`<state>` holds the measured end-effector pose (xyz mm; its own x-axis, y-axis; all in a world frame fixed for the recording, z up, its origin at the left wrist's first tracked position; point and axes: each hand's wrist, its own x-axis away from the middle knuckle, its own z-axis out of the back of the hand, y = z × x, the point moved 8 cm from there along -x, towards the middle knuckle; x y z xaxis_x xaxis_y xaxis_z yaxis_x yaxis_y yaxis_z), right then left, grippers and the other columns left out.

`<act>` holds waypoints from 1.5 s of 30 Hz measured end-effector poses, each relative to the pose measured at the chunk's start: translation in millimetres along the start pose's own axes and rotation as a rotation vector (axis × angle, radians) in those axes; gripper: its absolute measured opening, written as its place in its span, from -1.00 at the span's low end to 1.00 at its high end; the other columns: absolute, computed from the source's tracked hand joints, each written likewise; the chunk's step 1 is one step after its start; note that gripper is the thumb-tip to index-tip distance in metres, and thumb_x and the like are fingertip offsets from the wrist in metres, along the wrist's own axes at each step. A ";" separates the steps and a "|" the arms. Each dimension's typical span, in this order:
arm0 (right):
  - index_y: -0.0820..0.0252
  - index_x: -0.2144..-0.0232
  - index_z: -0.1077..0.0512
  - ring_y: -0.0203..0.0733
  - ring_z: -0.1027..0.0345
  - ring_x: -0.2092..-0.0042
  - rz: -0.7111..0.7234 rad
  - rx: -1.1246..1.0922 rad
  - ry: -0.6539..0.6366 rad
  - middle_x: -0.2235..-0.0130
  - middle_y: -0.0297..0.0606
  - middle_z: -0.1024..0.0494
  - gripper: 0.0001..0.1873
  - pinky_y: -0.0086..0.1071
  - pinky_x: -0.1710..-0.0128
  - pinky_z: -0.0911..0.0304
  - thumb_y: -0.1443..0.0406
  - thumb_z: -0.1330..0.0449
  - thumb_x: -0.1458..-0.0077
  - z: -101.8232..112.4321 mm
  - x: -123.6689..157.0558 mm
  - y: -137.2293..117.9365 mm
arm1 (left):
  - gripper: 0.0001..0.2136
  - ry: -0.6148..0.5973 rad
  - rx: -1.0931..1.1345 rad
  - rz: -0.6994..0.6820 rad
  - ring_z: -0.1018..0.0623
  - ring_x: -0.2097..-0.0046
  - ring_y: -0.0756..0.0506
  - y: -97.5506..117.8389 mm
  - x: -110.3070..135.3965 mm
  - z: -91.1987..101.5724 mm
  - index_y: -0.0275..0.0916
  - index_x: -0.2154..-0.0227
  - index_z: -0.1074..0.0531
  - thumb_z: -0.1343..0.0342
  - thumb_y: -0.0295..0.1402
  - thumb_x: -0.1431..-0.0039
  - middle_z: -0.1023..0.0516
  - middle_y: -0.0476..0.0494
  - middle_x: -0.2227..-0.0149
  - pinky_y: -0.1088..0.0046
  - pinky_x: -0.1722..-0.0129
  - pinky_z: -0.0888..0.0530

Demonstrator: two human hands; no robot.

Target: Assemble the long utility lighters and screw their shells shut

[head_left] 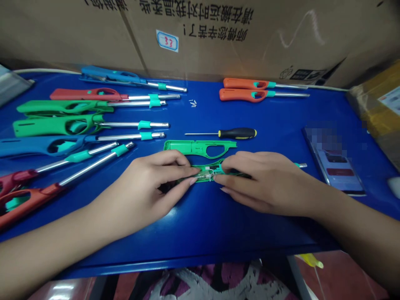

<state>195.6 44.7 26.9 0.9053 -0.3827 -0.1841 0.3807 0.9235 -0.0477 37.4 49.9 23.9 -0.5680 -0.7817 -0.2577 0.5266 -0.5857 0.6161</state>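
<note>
An opened green gas lighter lies on the blue table between my hands, its inner parts showing. My left hand pinches the clear insert at the lighter's left end between thumb and fingers. On the right part, my right hand has its thumb and fingers closed on the lighter, covering much of it; the metal tip shows past the knuckles. Just behind lies the loose green half shell, and beyond it a black and yellow screwdriver.
Several lighters lie at the left, among them a green one and a blue one. Small screws sit near the back. Two orange lighters lie at the back right, a phone at the right. A cardboard box stands behind.
</note>
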 end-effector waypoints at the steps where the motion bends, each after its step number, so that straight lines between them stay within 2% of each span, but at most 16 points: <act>1: 0.20 0.09 -0.58 -0.17 -0.39 0.24 0.007 -0.004 0.026 0.12 -0.15 -0.61 -0.71 -0.31 0.40 -0.07 0.29 -0.05 -0.49 0.7 1.5 0.1 | -0.78 -0.003 0.001 -0.005 -0.64 0.19 -0.02 0.4 0.0 0.0 -0.18 0.01 -0.68 -0.16 -0.43 -0.43 -0.64 -0.11 0.15 0.52 0.21 -0.56; 9: 0.21 0.12 -0.60 -0.15 -0.47 0.20 -0.034 -0.071 0.084 0.11 -0.13 -0.63 -0.73 -0.30 0.34 -0.24 0.27 -0.10 -0.47 2.3 3.7 4.2 | -0.79 -0.027 0.025 0.026 -0.62 0.20 -0.02 -4.7 0.4 -2.8 -0.17 0.03 -0.69 -0.16 -0.39 -0.44 -0.61 -0.11 0.16 0.50 0.22 -0.54; 18: 0.16 0.14 -0.52 -0.19 -0.47 0.19 -0.200 -0.123 0.159 0.15 -0.19 -0.61 -0.84 -0.33 0.29 -0.28 0.32 -0.12 -0.41 8.7 7.0 19.2 | -0.78 -0.010 0.026 0.068 -0.59 0.29 0.02 -7.2 1.3 -1.3 -0.13 0.00 -0.67 -0.18 -0.38 -0.41 -0.60 -0.07 0.18 0.55 0.32 -0.53; 22: 0.15 0.15 -0.49 -0.16 -0.51 0.17 -0.271 -0.116 0.127 0.16 -0.20 -0.62 -0.86 -0.33 0.29 -0.30 0.32 -0.11 -0.39 11.7 7.8 27.7 | -0.79 0.014 -0.031 0.052 -0.57 0.34 0.04 -5.9 1.9 2.2 -0.18 -0.01 -0.64 -0.21 -0.36 -0.39 -0.61 -0.09 0.14 0.57 0.36 -0.53; 26: 0.16 0.16 -0.49 -0.14 -0.51 0.15 -0.284 -0.095 0.092 0.17 -0.22 -0.63 -0.85 -0.31 0.26 -0.30 0.32 -0.10 -0.40 11.9 8.1 30.2 | -0.82 0.041 -0.080 -0.016 -0.65 0.17 -0.01 -3.1 1.2 6.2 -0.19 0.03 -0.66 -0.20 -0.38 -0.41 -0.63 -0.10 0.10 0.54 0.17 -0.57; 28: 0.17 0.15 -0.50 -0.13 -0.51 0.14 -0.279 -0.086 0.080 0.16 -0.22 -0.62 -0.84 -0.30 0.27 -0.29 0.31 -0.10 -0.40 10.5 8.0 29.4 | -0.83 0.033 -0.091 -0.047 -0.65 0.16 -0.02 -2.0 0.5 5.8 -0.20 0.06 -0.68 -0.20 -0.40 -0.42 -0.63 -0.11 0.13 0.52 0.12 -0.57; 32: 0.19 0.16 -0.51 -0.13 -0.50 0.14 -0.258 -0.088 0.061 0.16 -0.22 -0.60 -0.81 -0.29 0.26 -0.27 0.30 -0.09 -0.42 6.3 7.4 26.2 | -0.84 0.016 -0.076 -0.054 -0.64 0.20 -0.02 -2.2 -0.8 5.1 -0.20 0.11 -0.69 -0.21 -0.40 -0.42 -0.62 -0.11 0.17 0.51 0.17 -0.56; 39: 0.16 0.08 -0.47 -0.08 -0.52 0.06 -0.241 -0.091 0.037 0.10 -0.20 -0.62 -0.82 -0.27 0.21 -0.27 0.24 -0.10 -0.45 -0.4 7.7 22.8 | -0.83 0.004 -0.067 -0.046 -0.63 0.17 0.00 -3.2 -0.6 3.4 -0.22 0.06 -0.68 -0.20 -0.41 -0.43 -0.61 -0.10 0.15 0.54 0.13 -0.54; 45: 0.14 0.03 -0.44 -0.12 -0.54 0.02 -0.277 -0.206 0.025 0.08 -0.26 -0.64 -0.86 -0.30 0.16 -0.31 0.25 -0.17 -0.44 -7.2 7.7 26.1 | -0.82 0.015 -0.059 -0.070 -0.63 0.16 0.00 -2.7 0.8 1.6 -0.26 0.05 -0.67 -0.19 -0.42 -0.44 -0.62 -0.11 0.15 0.53 0.12 -0.54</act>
<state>211.2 66.1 17.2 0.7673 -0.6209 -0.1603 0.5629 0.7719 -0.2956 34.5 51.2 23.2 -0.5955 -0.7412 -0.3099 0.5224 -0.6503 0.5515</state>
